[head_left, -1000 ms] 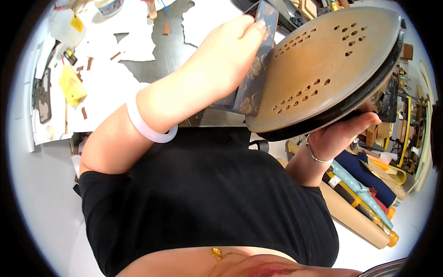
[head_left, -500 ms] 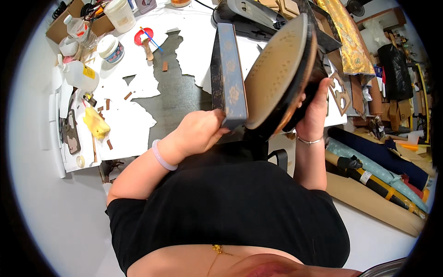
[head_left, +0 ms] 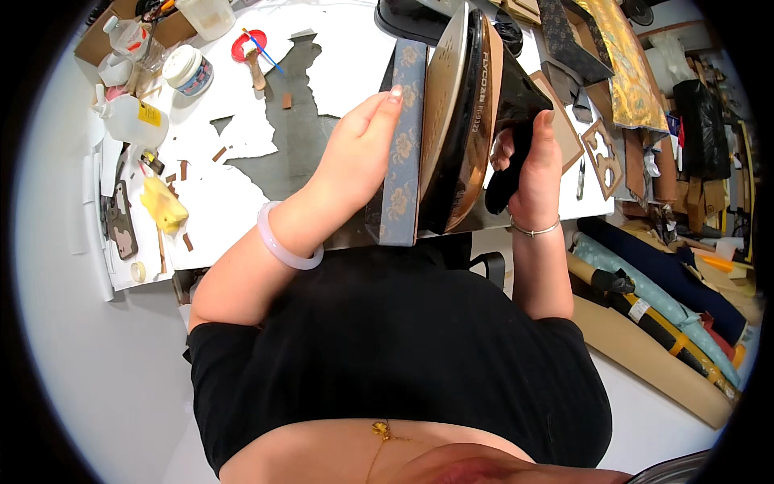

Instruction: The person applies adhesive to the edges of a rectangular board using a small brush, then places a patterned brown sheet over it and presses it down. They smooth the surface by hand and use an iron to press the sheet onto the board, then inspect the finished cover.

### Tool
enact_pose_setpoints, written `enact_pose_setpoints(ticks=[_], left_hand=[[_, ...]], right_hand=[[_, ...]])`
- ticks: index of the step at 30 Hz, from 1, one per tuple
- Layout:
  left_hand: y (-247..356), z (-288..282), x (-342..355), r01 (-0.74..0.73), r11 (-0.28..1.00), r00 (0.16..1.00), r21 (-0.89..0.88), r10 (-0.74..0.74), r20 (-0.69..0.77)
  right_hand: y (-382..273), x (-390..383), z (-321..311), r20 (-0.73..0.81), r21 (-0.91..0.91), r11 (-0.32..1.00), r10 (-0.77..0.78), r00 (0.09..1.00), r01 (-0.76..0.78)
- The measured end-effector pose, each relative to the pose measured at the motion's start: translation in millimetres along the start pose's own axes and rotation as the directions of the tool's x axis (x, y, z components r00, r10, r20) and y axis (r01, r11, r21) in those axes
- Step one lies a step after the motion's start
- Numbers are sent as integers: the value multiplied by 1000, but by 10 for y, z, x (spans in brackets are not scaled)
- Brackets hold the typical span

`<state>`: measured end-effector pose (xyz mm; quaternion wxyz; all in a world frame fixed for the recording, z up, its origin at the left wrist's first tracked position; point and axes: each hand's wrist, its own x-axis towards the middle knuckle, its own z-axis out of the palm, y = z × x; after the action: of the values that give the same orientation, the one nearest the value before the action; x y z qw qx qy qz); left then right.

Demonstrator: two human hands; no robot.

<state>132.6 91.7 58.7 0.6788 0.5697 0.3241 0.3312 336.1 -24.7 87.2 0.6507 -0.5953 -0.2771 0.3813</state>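
Note:
My left hand [head_left: 363, 149] grips a box-like piece [head_left: 405, 153] covered in blue-grey, gold-flowered material, its thumb along the near face and the other fingers mostly hidden. The piece stands on edge in front of my chest. In my right hand [head_left: 534, 173] is a black and copper-brown clothes iron [head_left: 476, 121], fingers wrapped round its black handle. Its pale soleplate faces left, along the right side of the flowered piece; whether the two touch along their length I cannot tell.
Torn white paper [head_left: 218, 177] and a dark mat cover the table. At left are a white tub [head_left: 188, 70], a bottle [head_left: 135, 121], a yellow sponge [head_left: 164, 204] and a phone [head_left: 122, 220]. A brush lies by a red lid [head_left: 249, 46]. Fabric rolls [head_left: 637, 274] lie at right.
The iron has turned so its soleplate shows more edge-on, close alongside the flowered piece. My left hand has shifted from that piece's lower end up its left side.

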Motion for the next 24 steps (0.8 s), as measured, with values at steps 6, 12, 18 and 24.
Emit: enact_pose_setpoints(ticks=[6, 12, 18, 24], left_hand=[[132, 17, -69, -61, 992, 997, 115, 66, -39], [102, 67, -56, -108, 986, 991, 128, 116, -59], [164, -44, -103, -43, 998, 998, 55, 45, -33], [-23, 7, -61, -222, 970, 969, 97, 231, -92]], right_hand=[[-142, -8, 99, -19, -93, 995, -27, 999, 25], [-211, -96, 63, -60, -213, 975, -69, 996, 55], [-45, -323, 72, -128, -246, 969, -58, 990, 25], [-78, -508, 134, -213, -218, 971, -145, 966, 97]])
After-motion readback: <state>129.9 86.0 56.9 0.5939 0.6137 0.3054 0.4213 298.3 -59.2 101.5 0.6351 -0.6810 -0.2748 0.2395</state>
